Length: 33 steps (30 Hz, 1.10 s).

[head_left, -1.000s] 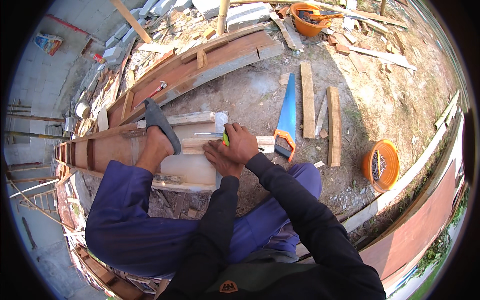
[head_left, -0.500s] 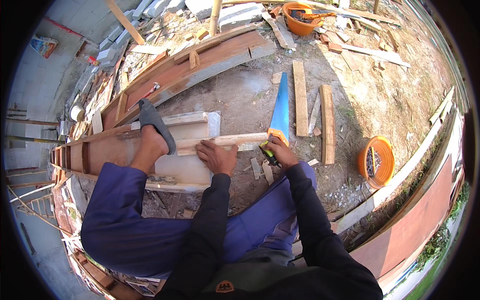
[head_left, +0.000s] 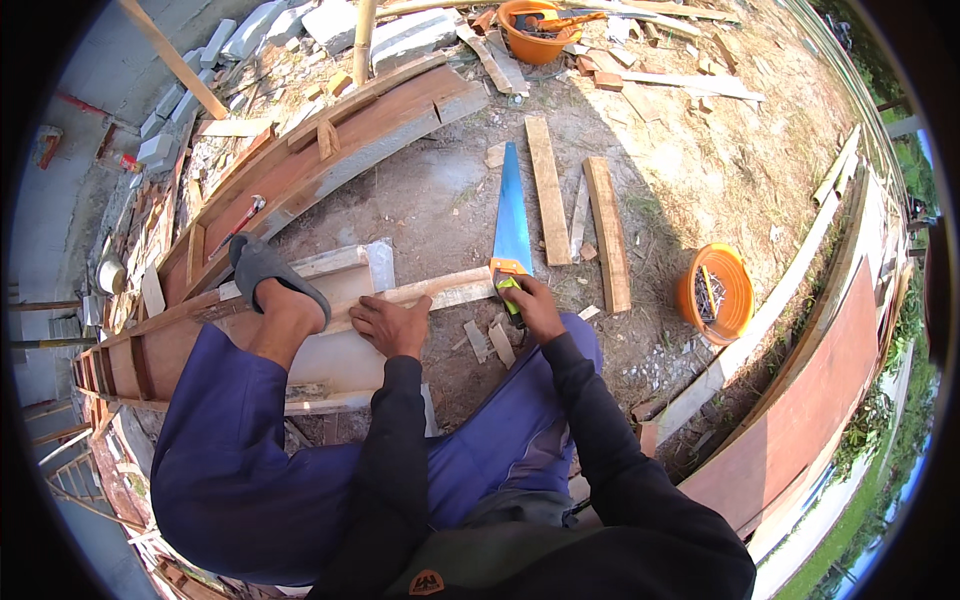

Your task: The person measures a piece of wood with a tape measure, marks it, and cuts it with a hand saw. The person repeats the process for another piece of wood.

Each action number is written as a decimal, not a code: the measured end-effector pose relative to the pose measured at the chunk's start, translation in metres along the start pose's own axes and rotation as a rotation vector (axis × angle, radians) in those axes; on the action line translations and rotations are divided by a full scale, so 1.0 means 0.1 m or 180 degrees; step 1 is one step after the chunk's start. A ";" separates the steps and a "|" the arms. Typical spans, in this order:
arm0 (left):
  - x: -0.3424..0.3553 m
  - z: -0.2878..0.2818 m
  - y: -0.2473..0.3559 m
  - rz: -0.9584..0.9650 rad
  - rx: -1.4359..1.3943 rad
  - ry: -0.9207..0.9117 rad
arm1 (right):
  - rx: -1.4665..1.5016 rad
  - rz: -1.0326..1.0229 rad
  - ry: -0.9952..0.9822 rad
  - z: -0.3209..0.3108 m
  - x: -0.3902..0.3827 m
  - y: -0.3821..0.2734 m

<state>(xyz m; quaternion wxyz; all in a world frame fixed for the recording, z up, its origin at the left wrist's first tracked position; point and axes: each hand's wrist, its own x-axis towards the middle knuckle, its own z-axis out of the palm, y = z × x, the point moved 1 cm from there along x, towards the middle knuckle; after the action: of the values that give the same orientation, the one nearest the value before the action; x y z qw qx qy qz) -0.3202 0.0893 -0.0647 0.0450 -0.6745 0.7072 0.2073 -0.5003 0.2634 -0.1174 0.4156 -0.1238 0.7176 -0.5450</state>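
Observation:
My right hand (head_left: pixel 536 309) is closed round the lime and black grip of a handsaw (head_left: pixel 511 215). Its blue blade points away from me, with an orange part where blade and handle meet. The blade stands against the right end of a pale wooden strip (head_left: pixel 460 286); the exact contact is hard to make out. My left hand (head_left: pixel 394 326) presses down on that strip, fingers over its top and thumb toward the saw. Under the strip's left part lies a long wooden form (head_left: pixel 335 352), and my sandalled foot (head_left: pixel 285 290) rests beside my left hand.
Two loose boards (head_left: pixel 548 190) lie beyond the saw. An orange bucket of nails (head_left: pixel 745 290) stands to the right, and another orange bucket (head_left: pixel 530 45) with tools is at the back. A hammer (head_left: pixel 243 220) lies in a second long wooden form (head_left: pixel 370 130). Offcuts litter the ground.
The whole view has swung to the right, so things sit further left in the picture. Both hands keep their holds on saw and strip; the saw has barely shifted against the wood.

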 end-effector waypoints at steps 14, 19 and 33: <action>0.42 -0.24 0.37 0.0727 0.0827 -0.0992 | -0.2071 0.0185 0.2197 -1.36 0.16 0.73; 0.56 -0.32 0.41 0.0699 0.0914 -0.1442 | -0.1833 0.0454 0.2076 -1.68 -0.14 0.60; 0.94 -0.11 0.12 0.1454 0.0771 -0.1638 | -0.2511 -0.0245 0.3768 -3.20 -0.56 0.24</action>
<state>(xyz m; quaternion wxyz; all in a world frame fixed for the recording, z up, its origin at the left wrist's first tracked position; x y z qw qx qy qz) -0.3381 -0.0022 -0.0841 0.2535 -0.4146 0.8246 0.2898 -0.6928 0.5248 -0.0931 -0.1393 0.0265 0.9617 -0.2347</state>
